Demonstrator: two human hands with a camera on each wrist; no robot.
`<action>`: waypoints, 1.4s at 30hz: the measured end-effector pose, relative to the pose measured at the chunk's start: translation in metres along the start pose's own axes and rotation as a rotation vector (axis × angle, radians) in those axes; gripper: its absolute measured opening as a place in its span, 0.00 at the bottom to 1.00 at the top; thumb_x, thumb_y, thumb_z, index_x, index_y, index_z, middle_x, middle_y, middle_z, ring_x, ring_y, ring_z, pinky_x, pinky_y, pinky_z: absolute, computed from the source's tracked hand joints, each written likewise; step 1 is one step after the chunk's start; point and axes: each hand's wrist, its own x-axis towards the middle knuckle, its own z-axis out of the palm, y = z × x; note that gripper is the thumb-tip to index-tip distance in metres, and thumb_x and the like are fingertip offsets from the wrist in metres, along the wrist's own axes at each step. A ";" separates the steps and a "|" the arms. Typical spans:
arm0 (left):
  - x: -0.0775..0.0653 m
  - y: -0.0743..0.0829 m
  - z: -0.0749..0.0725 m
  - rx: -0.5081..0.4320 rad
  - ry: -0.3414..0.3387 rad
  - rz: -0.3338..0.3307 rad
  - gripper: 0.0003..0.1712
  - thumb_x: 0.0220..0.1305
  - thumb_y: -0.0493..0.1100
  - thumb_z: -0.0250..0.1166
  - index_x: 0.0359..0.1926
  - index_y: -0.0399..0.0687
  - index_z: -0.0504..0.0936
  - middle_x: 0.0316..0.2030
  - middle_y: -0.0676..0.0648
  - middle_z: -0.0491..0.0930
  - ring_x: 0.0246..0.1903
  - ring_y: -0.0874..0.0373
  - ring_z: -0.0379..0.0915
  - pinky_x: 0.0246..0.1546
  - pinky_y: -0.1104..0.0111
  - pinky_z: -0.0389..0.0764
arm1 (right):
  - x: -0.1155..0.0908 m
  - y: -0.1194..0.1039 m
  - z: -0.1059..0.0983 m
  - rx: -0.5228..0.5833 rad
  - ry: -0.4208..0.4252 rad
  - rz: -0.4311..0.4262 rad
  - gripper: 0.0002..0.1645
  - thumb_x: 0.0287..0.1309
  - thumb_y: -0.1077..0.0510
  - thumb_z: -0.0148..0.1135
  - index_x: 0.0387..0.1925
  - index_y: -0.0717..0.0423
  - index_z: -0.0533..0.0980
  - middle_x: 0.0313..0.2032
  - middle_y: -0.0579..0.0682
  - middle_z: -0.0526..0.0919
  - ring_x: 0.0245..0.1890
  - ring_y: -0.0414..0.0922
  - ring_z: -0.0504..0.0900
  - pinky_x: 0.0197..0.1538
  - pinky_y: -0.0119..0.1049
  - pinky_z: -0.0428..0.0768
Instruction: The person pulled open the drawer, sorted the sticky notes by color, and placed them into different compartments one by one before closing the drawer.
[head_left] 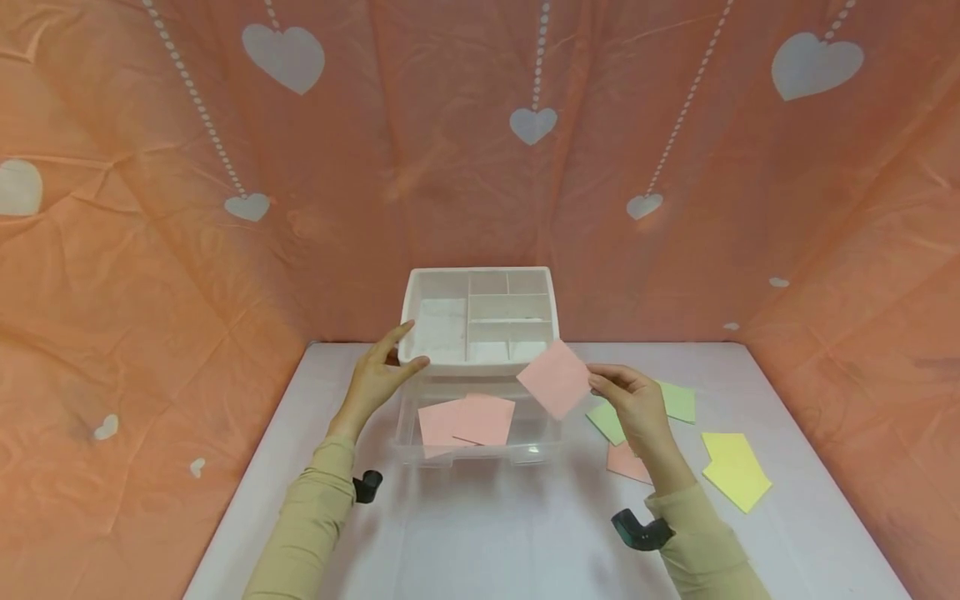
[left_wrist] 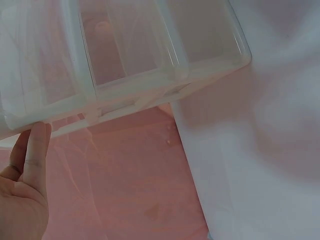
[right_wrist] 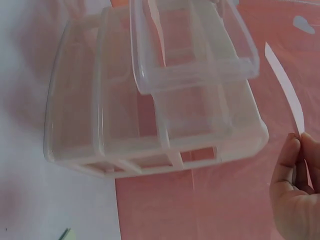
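Note:
A white drawer unit (head_left: pixel 480 368) with a divided top tray stands at the back of the table. Its clear top drawer (head_left: pixel 536 454) is pulled out to the front, with overlapping pink sticky notes (head_left: pixel 483 419) in it. My left hand (head_left: pixel 375 379) rests on the unit's front left corner, thumb on the front rim. In the left wrist view, straight fingers (left_wrist: pixel 36 155) touch the side wall. My right hand (head_left: pixel 630 400) pinches another pink sticky note (head_left: pixel 555 379) by its corner, above the drawer's right side. Edge-on, that note (right_wrist: pixel 286 87) shows in the right wrist view.
Right of the unit lie green notes (head_left: pixel 678 402), a pink note (head_left: pixel 627 463) partly behind my right wrist, and yellow notes (head_left: pixel 737 471). An orange cloth (head_left: pixel 472 192) with pale hearts hangs behind and at both sides of the white table (head_left: pixel 480 542).

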 end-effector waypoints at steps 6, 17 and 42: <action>-0.001 0.001 0.000 -0.003 -0.006 -0.005 0.39 0.53 0.59 0.67 0.66 0.71 0.63 0.37 0.44 0.75 0.37 0.53 0.71 0.38 0.63 0.73 | 0.007 0.004 0.015 -0.159 -0.038 0.035 0.16 0.57 0.63 0.61 0.44 0.73 0.77 0.30 0.30 0.82 0.33 0.31 0.80 0.43 0.26 0.78; 0.000 0.000 0.000 -0.007 -0.004 -0.001 0.39 0.53 0.60 0.67 0.66 0.72 0.63 0.39 0.45 0.75 0.37 0.54 0.72 0.39 0.62 0.73 | 0.008 0.012 0.032 -0.356 -0.069 0.058 0.12 0.57 0.65 0.60 0.43 0.66 0.79 0.42 0.59 0.82 0.34 0.28 0.79 0.42 0.25 0.78; 0.000 -0.001 0.001 -0.004 0.010 0.007 0.38 0.53 0.59 0.67 0.65 0.71 0.64 0.33 0.45 0.74 0.34 0.55 0.69 0.38 0.64 0.71 | 0.003 0.017 0.039 -0.415 -0.078 0.055 0.13 0.56 0.61 0.63 0.44 0.61 0.80 0.40 0.58 0.84 0.35 0.30 0.78 0.41 0.24 0.76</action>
